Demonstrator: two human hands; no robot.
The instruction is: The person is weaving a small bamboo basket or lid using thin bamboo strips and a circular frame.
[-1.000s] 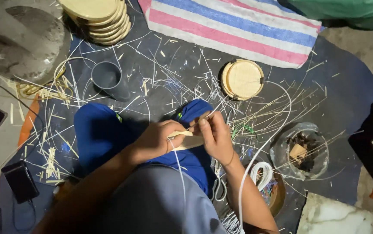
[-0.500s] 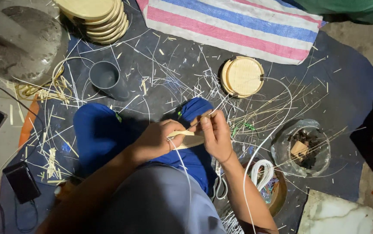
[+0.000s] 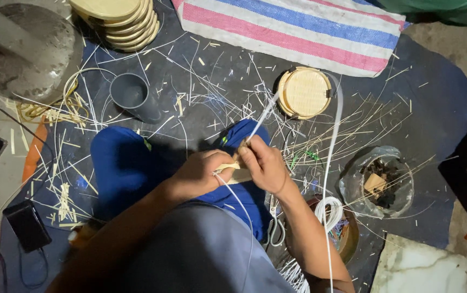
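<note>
Here, seen from above at the centre of the frame, a small pale bamboo piece is pinched between two bare hands held close together over blue-clad knees: the left hand is closed around its near end, and the right hand is clamped on its far end together with a thin white strip. The strip is carried up from the fingers toward a round woven lid in the upper middle, then looped down the right side to a white coil at lower right. A grey cup and a stack of finished lids are found at upper left, and scissors lie just below the right wrist. Loose slivers are scattered over the dark mat. The long slack loop could be snagged on the lid or the debris, so a hard pull might kink or snap it; the fingers could also be pricked by splinters, judging by the litter.
</note>
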